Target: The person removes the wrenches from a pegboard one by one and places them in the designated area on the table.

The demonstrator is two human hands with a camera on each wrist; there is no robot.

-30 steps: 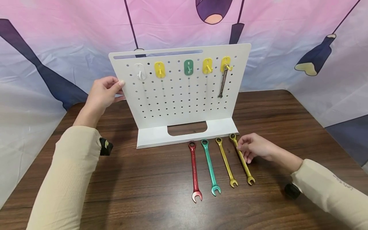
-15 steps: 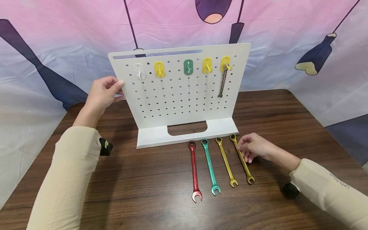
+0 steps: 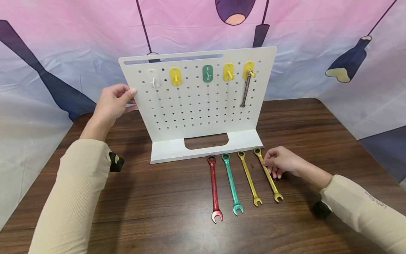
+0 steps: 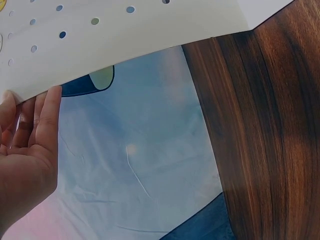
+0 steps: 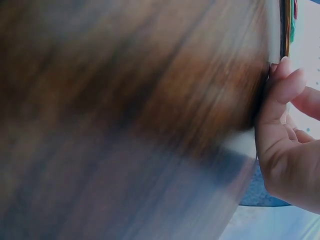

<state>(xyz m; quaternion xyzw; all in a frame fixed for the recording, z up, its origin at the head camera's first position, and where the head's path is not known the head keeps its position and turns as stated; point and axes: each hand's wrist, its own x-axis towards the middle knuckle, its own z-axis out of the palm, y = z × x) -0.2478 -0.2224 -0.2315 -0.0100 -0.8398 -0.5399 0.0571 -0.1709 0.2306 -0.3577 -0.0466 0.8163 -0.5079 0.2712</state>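
A white pegboard [image 3: 190, 106] stands upright on its base in the head view. My left hand [image 3: 111, 102] grips its left edge, thumb in front and fingers behind, as the left wrist view also shows. On the table, my right hand [image 3: 280, 162] pinches the shaft of the rightmost yellow combination wrench [image 3: 272, 183] between thumb and fingers. To its left lie another yellow wrench [image 3: 250, 179], a green wrench [image 3: 232, 183] and a red wrench [image 3: 214, 187]. A dark metallic wrench [image 3: 245, 91] hangs from the rightmost yellow hook [image 3: 248, 67]. In the right wrist view, the wrenches are barely visible.
Along the board's upper part sit a white hook [image 3: 153, 78], a yellow hook [image 3: 175, 76], a green hook [image 3: 207, 73] and another yellow hook [image 3: 228, 71]. The brown wooden table [image 3: 165, 201] ends against a patterned cloth backdrop [image 3: 190, 24].
The open end of the rightmost yellow wrench has shifted slightly right and away from me under my right hand. My left hand keeps its grip on the pegboard.
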